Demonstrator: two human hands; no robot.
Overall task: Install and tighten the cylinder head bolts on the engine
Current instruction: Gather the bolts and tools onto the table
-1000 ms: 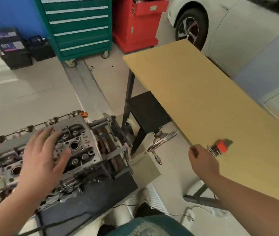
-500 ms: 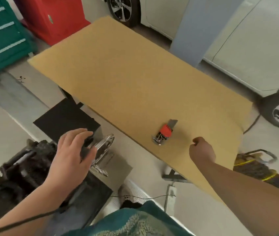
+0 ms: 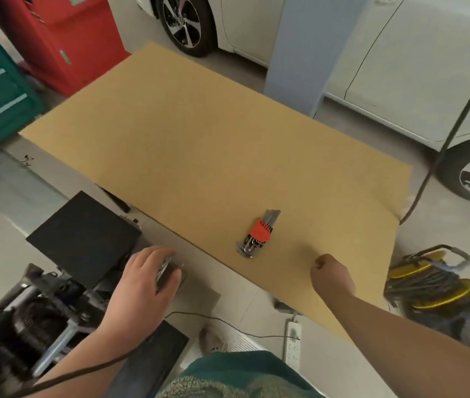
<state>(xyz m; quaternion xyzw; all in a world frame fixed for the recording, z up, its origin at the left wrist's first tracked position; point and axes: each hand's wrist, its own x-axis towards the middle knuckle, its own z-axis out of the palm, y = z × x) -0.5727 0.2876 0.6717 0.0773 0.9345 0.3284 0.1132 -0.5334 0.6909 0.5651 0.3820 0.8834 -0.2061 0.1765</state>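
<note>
My left hand [image 3: 142,278] is curled over the metal handwheel [image 3: 164,265] on the engine stand [image 3: 55,311], gripping it. My right hand [image 3: 332,275] is a closed fist, nothing in it, resting over the near edge of the table [image 3: 199,145]. Hex key set [image 3: 258,233] lies on the table, near my right fist, apart from it. Engine barely visible, bottom left; no bolts seen

Left hand [image 3: 142,278] fingers curl in a grip; right hand [image 3: 332,275] is fisted.

Hex key set [image 3: 257,234]: grey metal keys bundled in a red holder, lying flat on the tan table [image 3: 199,145], near its front edge. Engine [image 3: 24,314]: dark, blurred, left of the table.
</note>
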